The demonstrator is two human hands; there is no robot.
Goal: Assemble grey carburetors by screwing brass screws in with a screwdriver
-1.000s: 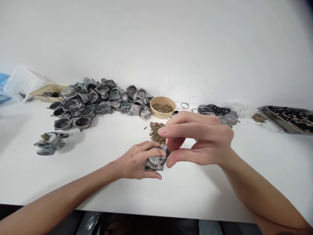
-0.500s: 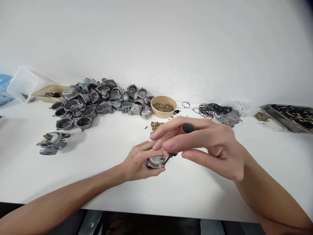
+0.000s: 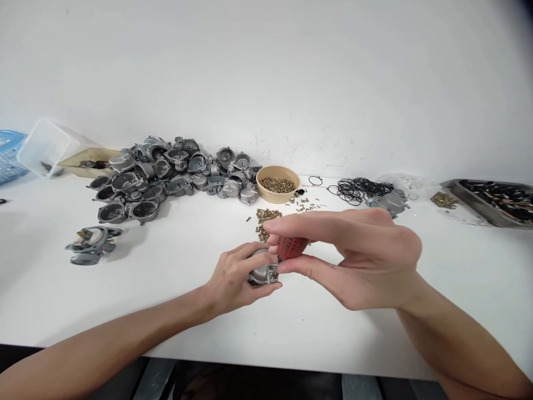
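Note:
My left hand [image 3: 239, 275] is wrapped round a grey metal carburetor [image 3: 265, 273], holding it on the white table [image 3: 200, 333]. Between the thumb and fingers of my right hand [image 3: 353, 258] is the red handle of a screwdriver [image 3: 291, 247], just above the carburetor's right side. The screwdriver's lower end is hidden behind my thumb and the carburetor. Behind my hands lies a loose heap of small brass-coloured screws [image 3: 266, 221]. Farther back, a tan bowl [image 3: 277, 195] holds many more.
Grey carburetor bodies [image 3: 144, 180] are piled at the back left, with a single carburetor [image 3: 92, 244] in front. Black rubber rings [image 3: 360, 189], another carburetor [image 3: 390, 203] and brass pieces [image 3: 444, 200] lie right. A metal tray [image 3: 478, 205] stands at far right, a clear bin [image 3: 50, 147] at far left.
My right hand has closed round the screwdriver handle, which was upright between loosened fingers and now leans, its black end no longer showing. My left hand keeps its hold on the carburetor.

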